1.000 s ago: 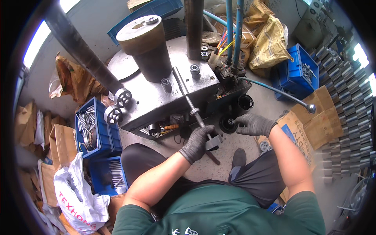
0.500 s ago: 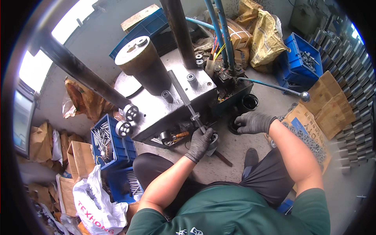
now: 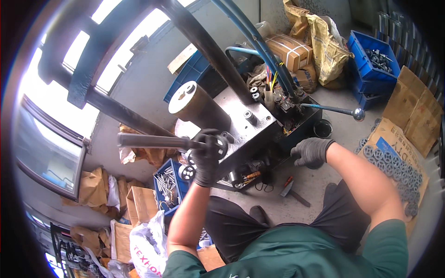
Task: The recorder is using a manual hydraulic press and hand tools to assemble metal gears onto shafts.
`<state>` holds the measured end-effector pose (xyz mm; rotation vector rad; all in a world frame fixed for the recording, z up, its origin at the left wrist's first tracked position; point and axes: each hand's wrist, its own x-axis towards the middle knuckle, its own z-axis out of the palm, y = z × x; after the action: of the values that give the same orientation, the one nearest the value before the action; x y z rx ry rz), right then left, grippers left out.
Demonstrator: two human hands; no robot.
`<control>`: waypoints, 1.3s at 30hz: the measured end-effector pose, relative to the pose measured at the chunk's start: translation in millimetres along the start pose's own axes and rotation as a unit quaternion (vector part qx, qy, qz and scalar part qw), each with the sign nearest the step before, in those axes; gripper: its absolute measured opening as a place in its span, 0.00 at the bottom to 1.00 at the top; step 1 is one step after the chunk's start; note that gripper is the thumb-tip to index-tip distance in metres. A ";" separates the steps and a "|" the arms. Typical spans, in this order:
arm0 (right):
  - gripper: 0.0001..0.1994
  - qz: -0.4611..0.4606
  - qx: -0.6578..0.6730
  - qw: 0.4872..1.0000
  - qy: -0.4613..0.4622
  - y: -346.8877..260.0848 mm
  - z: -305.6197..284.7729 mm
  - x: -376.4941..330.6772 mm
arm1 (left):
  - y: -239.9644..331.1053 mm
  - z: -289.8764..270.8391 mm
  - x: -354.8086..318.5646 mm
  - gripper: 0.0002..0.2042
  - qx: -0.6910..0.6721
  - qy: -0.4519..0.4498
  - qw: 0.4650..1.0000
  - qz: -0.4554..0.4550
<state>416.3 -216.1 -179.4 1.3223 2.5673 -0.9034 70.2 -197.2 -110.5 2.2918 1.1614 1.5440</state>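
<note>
The left hand [image 3: 206, 158] is clenched round a rod [image 3: 153, 141], holding it up in front of the bench [image 3: 238, 129]. The rod lies nearly level across the view, its thick part reaching well out to the left. A spoked wheel [image 3: 222, 146] shows just beside the knuckles on the other side; whether it sits on the rod's end or is pinched by the fingers, I cannot tell.

The right hand [image 3: 311, 153] hangs in the air, well apart from the rod, near the front of the bench. Its fingers are curled in; nothing shows in it, but the palm is hidden, so I cannot tell whether it is empty.

With the grip so near one end, the long side would probably tend to dip, so a firm wrist and a full wrap of the fingers seem best. The right hand could steady the wheel side, thumb clear of the spokes. Turning the rod slowly looks wise: the cylinder [image 3: 204, 104] stands close behind it in the view, and a loose bearing [image 3: 250, 116] on the bench could be knocked off by a careless swing.

The lever [image 3: 331, 109] juts out beyond the right hand, so the elbow wants care there. Feet are best kept off the hammer [image 3: 296, 195] lying on the floor.
</note>
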 end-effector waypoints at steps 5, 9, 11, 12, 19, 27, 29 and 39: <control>0.25 -0.012 -0.003 1.000 -0.011 -13.2 -5.5 -3.0 | -40.0 -62.7 99.9 0.06 -0.050 0.134 0.988 -0.065; 0.26 -0.009 -0.014 1.000 -0.013 -8.1 1.7 4.0 | -84.0 -80.2 164.7 0.05 -0.106 0.128 0.978 -0.124; 0.26 -0.026 -0.026 0.999 -0.008 -19.1 -1.8 12.3 | -126.5 -109.1 190.3 0.07 0.084 0.138 0.976 -0.144; 0.26 -0.010 -0.020 1.000 -0.017 -10.1 2.7 5.5 | -114.1 -74.4 193.9 0.09 0.101 0.112 0.972 -0.183; 0.24 -0.017 -0.021 1.000 -0.013 -5.2 11.0 0.8 | -113.9 -35.5 217.2 0.12 0.061 0.091 0.956 -0.271; 0.26 -0.052 -0.079 0.996 0.000 -13.2 21.0 -5.5 | -109.9 -39.2 207.9 0.10 0.180 0.136 0.949 -0.222; 0.25 -0.079 -0.073 0.994 0.016 -15.3 22.0 -7.5 | -115.3 -42.2 209.8 0.11 0.134 0.167 0.950 -0.226; 0.19 -0.105 -0.003 0.979 0.176 -30.7 -14.3 -39.3 | -125.0 -43.7 208.1 0.16 0.074 0.184 0.959 -0.205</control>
<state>418.9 -249.4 -139.7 1.3326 3.0224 -0.7463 5.2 14.6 -2.2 1.7169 1.7635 1.7974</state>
